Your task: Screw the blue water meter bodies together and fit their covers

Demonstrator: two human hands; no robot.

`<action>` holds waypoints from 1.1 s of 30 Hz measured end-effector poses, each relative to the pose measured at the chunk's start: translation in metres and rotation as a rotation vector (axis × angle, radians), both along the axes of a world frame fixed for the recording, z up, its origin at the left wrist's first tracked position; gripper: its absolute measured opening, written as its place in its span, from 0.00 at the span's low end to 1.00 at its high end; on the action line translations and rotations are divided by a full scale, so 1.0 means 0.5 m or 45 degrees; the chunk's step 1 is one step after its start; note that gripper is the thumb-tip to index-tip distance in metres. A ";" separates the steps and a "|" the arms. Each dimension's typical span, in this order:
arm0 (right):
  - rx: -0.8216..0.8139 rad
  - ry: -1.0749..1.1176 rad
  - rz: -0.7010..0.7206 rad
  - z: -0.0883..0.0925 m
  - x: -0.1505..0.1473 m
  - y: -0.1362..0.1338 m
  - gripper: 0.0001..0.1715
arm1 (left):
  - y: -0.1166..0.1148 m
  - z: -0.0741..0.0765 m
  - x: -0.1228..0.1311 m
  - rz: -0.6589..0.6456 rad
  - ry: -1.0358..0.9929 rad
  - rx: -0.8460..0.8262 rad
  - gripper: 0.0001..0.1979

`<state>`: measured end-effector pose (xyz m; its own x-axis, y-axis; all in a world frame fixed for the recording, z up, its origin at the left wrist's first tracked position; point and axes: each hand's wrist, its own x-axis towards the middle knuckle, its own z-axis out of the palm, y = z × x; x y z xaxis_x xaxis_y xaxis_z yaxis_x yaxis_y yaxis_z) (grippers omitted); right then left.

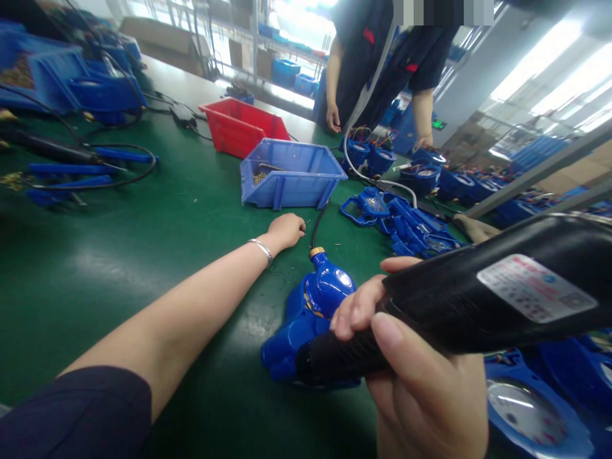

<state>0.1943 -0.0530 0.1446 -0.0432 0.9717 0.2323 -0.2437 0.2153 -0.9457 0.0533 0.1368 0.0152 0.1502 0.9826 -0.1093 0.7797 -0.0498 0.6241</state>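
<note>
Black power tool [449, 299], held in the right hand [430, 389], is best kept square to the blue meter [301, 328]. Left hand [287, 231]: cannot tell its grip.

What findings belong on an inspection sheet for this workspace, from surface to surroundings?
Surface: green tabletop; small metal pieces near the left hand.
Work items: rounded blue housing with brass-coloured end; long black tool overlapping it in view, contact unclear.
Clutter: open red plastic bin; open blue plastic bin holding small gold-coloured pieces; heap of blue plastic parts.
Hands: left hand's hold unclear; right hand wrapped around the tool.
Cables: thin black cable between blue bin and housing; pale grey hose beside the heap.
Surroundings: person in dark clothing; pale shelving.
</note>
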 end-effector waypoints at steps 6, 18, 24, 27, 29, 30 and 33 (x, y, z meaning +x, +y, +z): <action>-0.010 -0.004 0.027 0.009 -0.001 -0.001 0.16 | -0.032 0.027 -0.006 0.027 -0.106 -0.026 0.09; 0.011 0.022 0.116 0.007 0.005 -0.003 0.17 | -0.281 0.134 -0.017 -0.205 -0.674 -0.402 0.06; 0.041 0.041 0.167 0.011 0.006 -0.001 0.18 | -0.291 0.136 0.008 -0.141 -0.446 -0.146 0.08; 0.054 0.053 0.139 0.022 0.007 0.003 0.18 | -0.296 0.144 0.013 -0.140 -0.335 -0.069 0.08; 0.067 0.063 0.087 0.030 0.006 0.005 0.18 | -0.296 0.145 0.015 -0.155 -0.328 -0.091 0.07; 0.063 0.067 0.060 0.034 0.006 0.006 0.18 | -0.295 0.143 0.015 -0.160 -0.350 -0.123 0.07; 0.008 0.065 0.016 0.047 0.006 0.007 0.16 | -0.289 0.133 0.012 -0.173 -0.420 -0.218 0.05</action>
<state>0.1974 -0.0496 0.1683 -0.0433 0.9697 0.2404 -0.2943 0.2176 -0.9306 0.0594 -0.0079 0.0817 0.3321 0.9230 -0.1944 0.5296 -0.0119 0.8482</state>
